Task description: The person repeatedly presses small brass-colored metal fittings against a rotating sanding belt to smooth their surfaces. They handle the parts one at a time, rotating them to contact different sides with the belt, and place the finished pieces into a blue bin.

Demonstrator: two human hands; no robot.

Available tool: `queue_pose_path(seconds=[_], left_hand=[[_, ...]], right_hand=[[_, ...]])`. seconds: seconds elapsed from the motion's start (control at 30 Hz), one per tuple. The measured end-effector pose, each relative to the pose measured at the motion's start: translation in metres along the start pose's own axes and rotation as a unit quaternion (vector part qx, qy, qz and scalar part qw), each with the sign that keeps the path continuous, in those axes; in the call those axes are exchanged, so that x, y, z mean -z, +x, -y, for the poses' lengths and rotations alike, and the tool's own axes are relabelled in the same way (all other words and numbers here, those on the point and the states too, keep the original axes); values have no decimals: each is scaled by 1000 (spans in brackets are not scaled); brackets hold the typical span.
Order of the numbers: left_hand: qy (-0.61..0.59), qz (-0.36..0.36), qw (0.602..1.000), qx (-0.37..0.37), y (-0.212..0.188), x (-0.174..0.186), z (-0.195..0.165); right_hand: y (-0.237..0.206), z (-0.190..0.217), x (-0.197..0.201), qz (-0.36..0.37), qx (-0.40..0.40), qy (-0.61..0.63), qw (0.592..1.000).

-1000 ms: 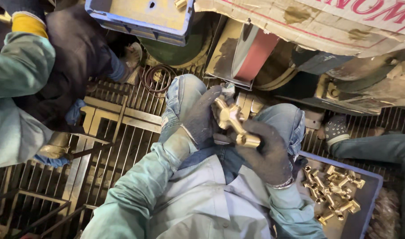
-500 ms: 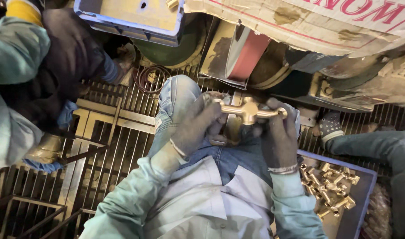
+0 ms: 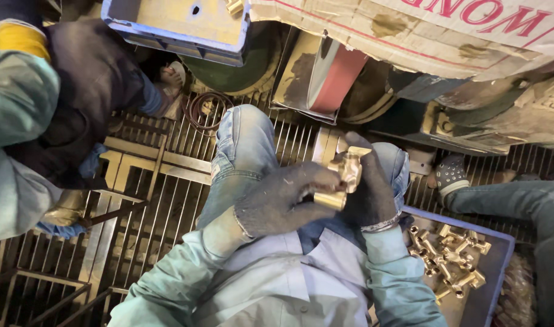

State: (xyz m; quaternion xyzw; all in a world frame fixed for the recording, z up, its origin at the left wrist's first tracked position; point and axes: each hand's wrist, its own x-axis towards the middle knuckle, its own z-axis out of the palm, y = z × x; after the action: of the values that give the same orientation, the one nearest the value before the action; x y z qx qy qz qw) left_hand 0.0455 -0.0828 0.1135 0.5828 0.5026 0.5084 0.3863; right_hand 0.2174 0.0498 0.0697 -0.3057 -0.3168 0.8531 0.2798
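Fingers (image 3: 301,181) of the gloved left hand (image 3: 277,203) pinch a brass tee fitting (image 3: 343,181) above the person's denim knees; the gloved right hand (image 3: 371,194) cups it from behind, fingers curled round it. It looks heavy, rigid and smooth, likely best gripped across the body, not the ends. More brass fittings (image 3: 449,260) lie in a blue tray (image 3: 501,266) at the right, over the metal floor grate (image 3: 156,200)

One brass fitting (image 3: 343,181), two gloved hands (image 3: 283,203)
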Motion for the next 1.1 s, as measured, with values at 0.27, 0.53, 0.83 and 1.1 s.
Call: queue_pose_path(seconds=[0.27, 0.53, 0.83, 1.1], left_hand=[[-152, -37, 988, -15, -13, -19, 24], [-235, -108, 955, 147, -21, -8, 29], [-545, -173, 797, 195, -15, -5, 66], [-593, -178, 762, 187, -15, -3, 76]], right_hand=[[-3, 0, 19, 20, 83, 28, 996], [-6, 0, 0, -50, 165, -33, 984], [-34, 11, -44, 15, 440, -500, 746], [-33, 19, -59, -1, 368, -535, 761]])
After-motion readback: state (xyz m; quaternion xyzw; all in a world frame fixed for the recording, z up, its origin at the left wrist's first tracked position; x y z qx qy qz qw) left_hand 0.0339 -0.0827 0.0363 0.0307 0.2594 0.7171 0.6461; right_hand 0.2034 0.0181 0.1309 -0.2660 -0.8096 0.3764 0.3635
